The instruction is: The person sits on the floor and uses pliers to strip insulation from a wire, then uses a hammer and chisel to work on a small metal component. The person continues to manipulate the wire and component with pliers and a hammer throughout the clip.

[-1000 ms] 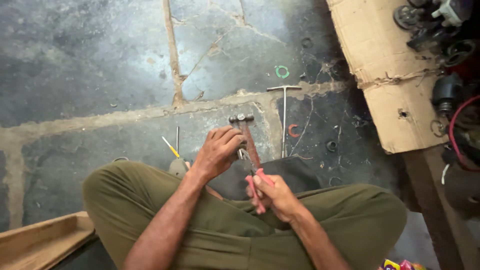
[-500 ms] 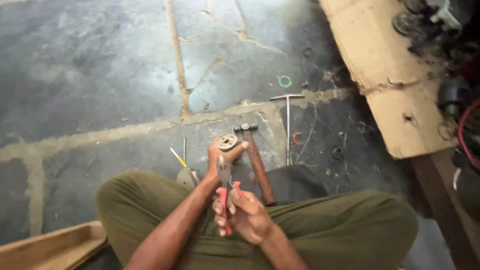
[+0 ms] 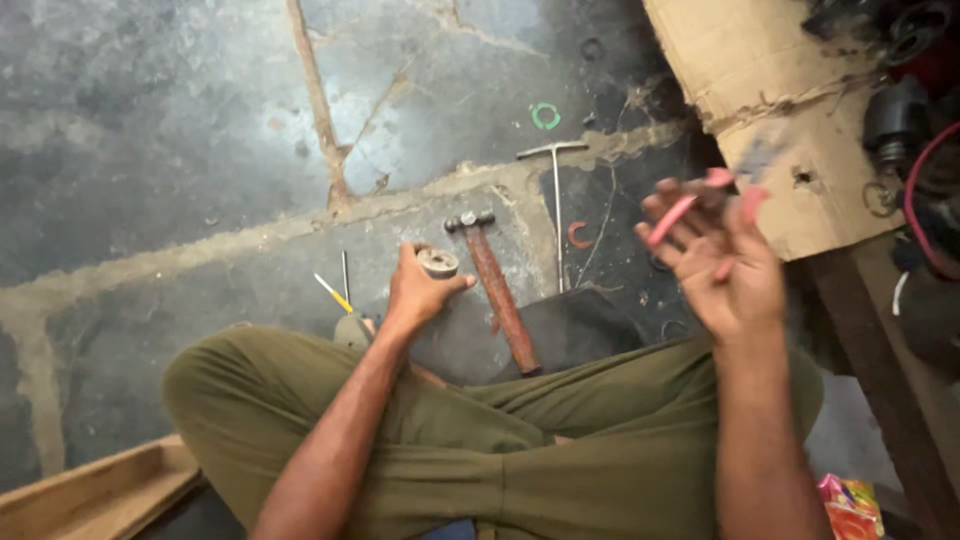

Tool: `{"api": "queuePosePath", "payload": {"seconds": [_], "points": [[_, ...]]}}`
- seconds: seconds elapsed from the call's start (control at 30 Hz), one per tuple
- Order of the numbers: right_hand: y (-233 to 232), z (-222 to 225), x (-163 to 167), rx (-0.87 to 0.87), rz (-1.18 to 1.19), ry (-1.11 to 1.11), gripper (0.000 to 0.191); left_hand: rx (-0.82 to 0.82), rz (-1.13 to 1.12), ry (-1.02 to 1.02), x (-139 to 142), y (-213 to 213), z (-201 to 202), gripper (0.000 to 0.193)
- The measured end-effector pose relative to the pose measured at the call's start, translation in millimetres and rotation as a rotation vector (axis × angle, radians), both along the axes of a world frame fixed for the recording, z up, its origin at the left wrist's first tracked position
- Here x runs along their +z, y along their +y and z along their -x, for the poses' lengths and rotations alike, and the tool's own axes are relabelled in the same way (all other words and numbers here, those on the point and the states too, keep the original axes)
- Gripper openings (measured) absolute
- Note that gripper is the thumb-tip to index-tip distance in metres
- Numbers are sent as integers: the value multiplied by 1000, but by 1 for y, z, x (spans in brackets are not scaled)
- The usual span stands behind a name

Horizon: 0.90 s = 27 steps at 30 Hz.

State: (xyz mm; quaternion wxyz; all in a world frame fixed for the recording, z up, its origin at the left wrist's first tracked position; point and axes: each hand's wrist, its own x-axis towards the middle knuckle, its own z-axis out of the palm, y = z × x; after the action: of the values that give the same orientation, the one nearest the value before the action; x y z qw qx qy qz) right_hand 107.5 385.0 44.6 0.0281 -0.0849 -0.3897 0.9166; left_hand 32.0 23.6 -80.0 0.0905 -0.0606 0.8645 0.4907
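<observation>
Head view: left hand (image 3: 418, 290) pinches round metal part (image 3: 438, 263); right hand (image 3: 735, 265) holds pink-handled pliers (image 3: 690, 205).

Single head-worn camera, looking steeply down from close above the seated person's lap (image 3: 520, 450). It faces forward over the stone floor (image 3: 150, 150). No second view overlaps it.

Olive-green trousers (image 3: 560, 450), bare forearms, no sleeves, no gloves
</observation>
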Motion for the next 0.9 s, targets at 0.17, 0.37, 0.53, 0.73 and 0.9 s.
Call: {"api": "queuePosePath", "payload": {"seconds": [0.17,0.37,0.53,0.73,0.9], "points": [[-34,8,-102,122,-1265,-432,47,-249,373,16,0,-23,-8,76],[-59,7,-143,365,-2027,-278,35,-403,454,212,-21,-40,-16,67],[-84,5,-106,79,-2326,-16,55,-462,540,289,-30,-32,-13,68],[-163,6,-97,312,-1926,49,52,-432,449,422,-17,-51,6,80],[-165,7,-114,408,-1808,30,54,-33,656,88,-17,-95,12,52]]}}
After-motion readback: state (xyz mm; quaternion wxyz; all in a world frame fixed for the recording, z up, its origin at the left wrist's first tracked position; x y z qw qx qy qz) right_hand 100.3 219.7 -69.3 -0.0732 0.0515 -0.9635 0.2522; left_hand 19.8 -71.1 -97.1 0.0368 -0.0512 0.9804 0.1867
